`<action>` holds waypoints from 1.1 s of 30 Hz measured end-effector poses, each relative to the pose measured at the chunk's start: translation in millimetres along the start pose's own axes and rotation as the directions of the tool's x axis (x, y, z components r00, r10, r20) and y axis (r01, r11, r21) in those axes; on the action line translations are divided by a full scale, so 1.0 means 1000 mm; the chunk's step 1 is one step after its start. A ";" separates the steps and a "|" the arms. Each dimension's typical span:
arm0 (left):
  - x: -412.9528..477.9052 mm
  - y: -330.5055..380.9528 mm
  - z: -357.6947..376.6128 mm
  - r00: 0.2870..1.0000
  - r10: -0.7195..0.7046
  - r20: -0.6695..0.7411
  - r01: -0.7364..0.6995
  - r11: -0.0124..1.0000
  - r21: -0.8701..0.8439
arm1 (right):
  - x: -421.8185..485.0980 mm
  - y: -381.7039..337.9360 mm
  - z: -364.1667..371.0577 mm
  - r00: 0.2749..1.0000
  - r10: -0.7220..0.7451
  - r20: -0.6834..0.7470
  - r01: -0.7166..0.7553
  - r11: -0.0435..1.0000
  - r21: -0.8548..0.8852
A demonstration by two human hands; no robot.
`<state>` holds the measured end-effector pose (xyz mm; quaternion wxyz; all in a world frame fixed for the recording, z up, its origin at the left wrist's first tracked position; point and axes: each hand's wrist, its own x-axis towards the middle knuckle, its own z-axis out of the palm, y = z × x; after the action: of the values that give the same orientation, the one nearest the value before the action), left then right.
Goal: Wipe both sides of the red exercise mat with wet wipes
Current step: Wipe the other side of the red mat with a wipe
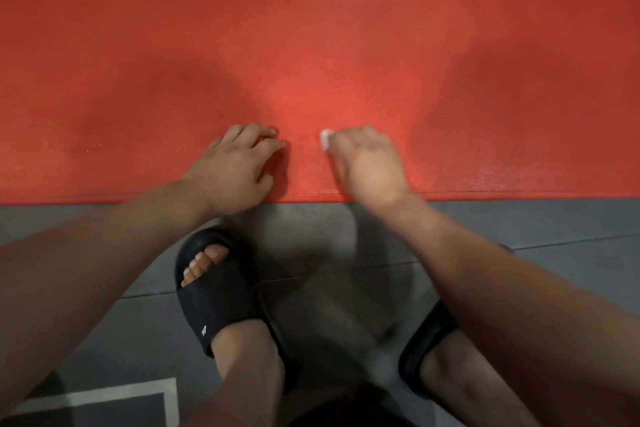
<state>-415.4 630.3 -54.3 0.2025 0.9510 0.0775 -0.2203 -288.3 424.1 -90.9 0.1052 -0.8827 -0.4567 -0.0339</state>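
1. Lying flat on the grey floor point(554, 232), the red exercise mat point(311, 28) fills the upper half of the view, and its near long edge runs just in front of the person's feet.
2. The left hand point(235, 166) rests on the mat close to that edge with its fingers bent, tips on the surface and nothing held in them. It looks to be bracing the mat.
3. The right hand point(367, 163) is blurred, but its fingers are bunched round a small white wet wipe point(326, 139), which pokes out at the fingertips and is pressed to the mat just beside the left hand.
4. The mat looks thin, soft and floppy, with a fine grainy texture. It should be light, yet too wide to lift by one point without sagging and folding.
5. A pale sheen toward the top and the right suggests damp patches, which are likely slick under the fingers.
6. For turning it over, the near edge is the sensible hold, pinched with both hands set well apart and then rolled or folded away.
7. Pressing hard with the wipe may drag the mat across the smooth floor, so a steadying hand helps.
8. Black sandals point(221, 288) stand near the edge, clear of the mat.
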 end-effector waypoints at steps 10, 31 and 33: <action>-0.004 -0.033 0.000 0.964 -0.105 -0.245 0.099 0.994 -0.038 | 0.012 -0.039 0.003 0.997 0.060 0.040 -0.067 0.981 0.179; -0.032 -0.067 0.001 0.914 -0.310 -0.263 0.300 0.951 -0.078 | 0.054 -0.038 0.013 0.872 -0.469 0.139 0.456 0.882 0.117; -0.036 -0.072 0.001 0.911 -0.318 -0.262 0.311 0.948 -0.069 | 0.084 -0.017 0.014 0.991 -0.130 0.024 0.130 0.992 0.001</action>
<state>-464.7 692.5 -64.3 0.1642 0.9445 0.2591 -0.1172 -253.3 503.7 -88.6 0.0971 -0.8515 -0.5144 -0.0302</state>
